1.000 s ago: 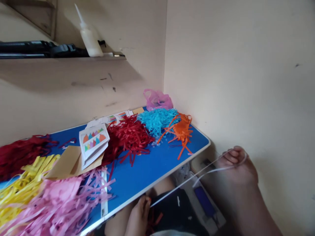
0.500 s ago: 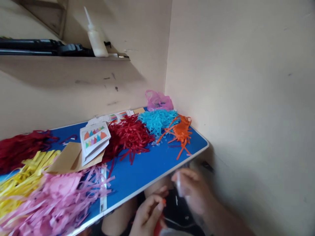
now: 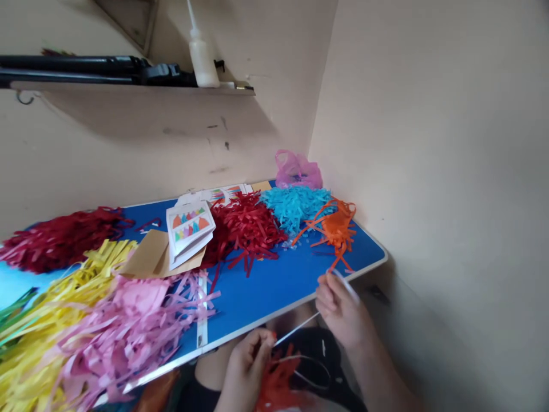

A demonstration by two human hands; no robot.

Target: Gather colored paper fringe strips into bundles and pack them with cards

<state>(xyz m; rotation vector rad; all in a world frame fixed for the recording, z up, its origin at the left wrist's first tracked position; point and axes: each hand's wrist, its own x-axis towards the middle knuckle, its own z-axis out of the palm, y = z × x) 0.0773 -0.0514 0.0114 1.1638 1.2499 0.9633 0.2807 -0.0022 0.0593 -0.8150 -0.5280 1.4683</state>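
White cord (image 3: 297, 329) ran straight over the lap (image 3: 306, 345), rising left to right. Left hand (image 3: 246, 365) had its grip pinched on the lower part, orange strips (image 3: 278, 379) just below-right; right hand (image 3: 343, 313), farther off, curled closed around it higher up.

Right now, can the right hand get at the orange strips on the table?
Probably yes: the right hand is by the table edge near the orange strips, with nothing visible blocking the way. It holds the white cord, though, so its fingers may need freeing.
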